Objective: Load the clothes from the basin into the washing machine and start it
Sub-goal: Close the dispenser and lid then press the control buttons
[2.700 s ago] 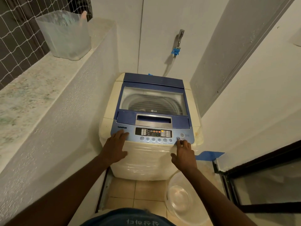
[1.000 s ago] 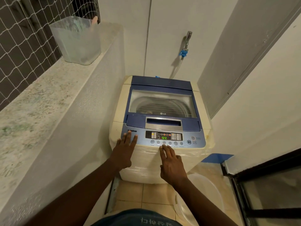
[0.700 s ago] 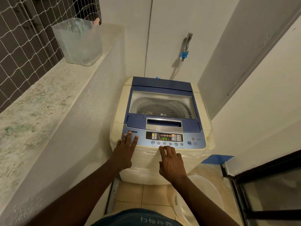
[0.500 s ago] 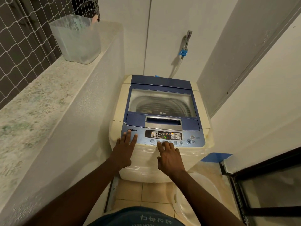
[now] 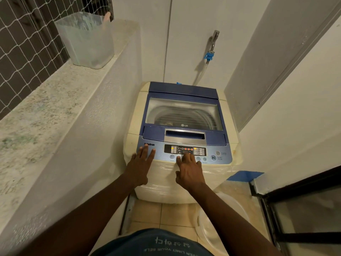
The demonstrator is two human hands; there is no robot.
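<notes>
Item: washing machine (image 5: 181, 137), top-loading, cream body with a blue lid and blue control panel (image 5: 184, 153), standing on the tiled floor in a narrow alcove between white walls.

Progress: we judge the loading done. The lid is shut, a bit of cloth shows faintly through its window, and the basin (image 5: 221, 220) lies on the floor just right of the machine, with nothing in it that we can see. Left: settling the programme and pressing start (the start/pause button (image 5: 213, 157) sits untouched, well right of our fingers).

Hands: our left hand (image 5: 141, 166) lies flat, fingers spread, on the panel's left end, holding nothing. Our right hand (image 5: 189, 172) holds nothing either; its fingertips (image 5: 178, 159) rest on the row of round buttons below the lit display.

Condition: casing yellowed, front wrapped in clear film.
</notes>
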